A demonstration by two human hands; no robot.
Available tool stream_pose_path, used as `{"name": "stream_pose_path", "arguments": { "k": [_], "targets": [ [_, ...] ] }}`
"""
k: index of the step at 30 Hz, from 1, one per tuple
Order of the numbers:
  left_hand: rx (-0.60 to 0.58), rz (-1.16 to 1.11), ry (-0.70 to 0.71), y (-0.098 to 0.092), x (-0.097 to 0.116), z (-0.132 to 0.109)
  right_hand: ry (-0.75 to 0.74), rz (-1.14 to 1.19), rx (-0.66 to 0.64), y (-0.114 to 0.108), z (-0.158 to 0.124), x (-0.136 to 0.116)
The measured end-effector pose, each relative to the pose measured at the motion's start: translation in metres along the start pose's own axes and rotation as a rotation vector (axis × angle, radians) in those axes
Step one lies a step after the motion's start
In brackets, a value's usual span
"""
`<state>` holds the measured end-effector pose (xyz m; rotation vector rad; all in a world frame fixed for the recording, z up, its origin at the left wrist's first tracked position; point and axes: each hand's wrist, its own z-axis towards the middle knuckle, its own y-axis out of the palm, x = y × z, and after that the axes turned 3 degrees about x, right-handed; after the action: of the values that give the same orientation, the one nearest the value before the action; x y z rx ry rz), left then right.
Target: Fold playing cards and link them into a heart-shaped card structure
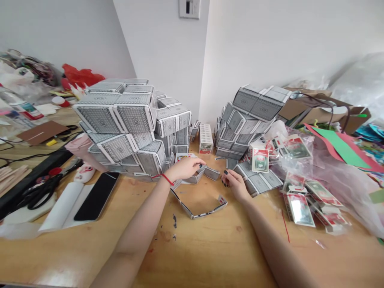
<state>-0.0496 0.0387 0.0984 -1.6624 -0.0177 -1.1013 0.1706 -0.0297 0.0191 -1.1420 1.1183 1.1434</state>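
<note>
Toppling threatens the left card stack if the left hand, fingers clamped on a small card block at its foot on the bench, jolts it; the right hand curls nearby, grip unclear.

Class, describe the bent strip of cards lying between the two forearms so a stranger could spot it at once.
On the wooden table, find the gap between the two grey card stacks. Nearer than the left hand and right hand lies the strip of cards. Unlike the closed blocks around, it is an open three-sided frame.
</note>
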Motion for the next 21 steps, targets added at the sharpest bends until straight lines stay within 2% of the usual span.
{"name": "stream_pose_path", "arguments": {
  "k": [4,6,11,15,18,21],
  "targets": [
    [-0.050,-0.015,-0.017,-0.008,-0.006,-0.002,0.035,-0.051,-0.481,-0.017,-0.008,-0.020],
    [-0.075,-0.031,-0.018,-0.010,-0.008,-0.002,0.054,-0.110,-0.595,-0.021,-0.014,-0.026],
    [-0.078,-0.071,0.037,-0.001,-0.010,0.002,0.105,-0.172,-0.678,-0.016,-0.019,-0.030],
    [-0.145,-0.117,0.132,0.015,0.000,0.002,0.158,-0.161,-0.760,-0.013,-0.016,-0.032],
    [-0.175,-0.064,0.234,0.024,0.005,0.002,0.166,-0.122,-0.696,-0.014,-0.015,-0.030],
    [-0.104,0.034,0.220,0.029,0.001,0.004,0.173,-0.102,-0.585,-0.016,-0.014,-0.026]
  ]
}}
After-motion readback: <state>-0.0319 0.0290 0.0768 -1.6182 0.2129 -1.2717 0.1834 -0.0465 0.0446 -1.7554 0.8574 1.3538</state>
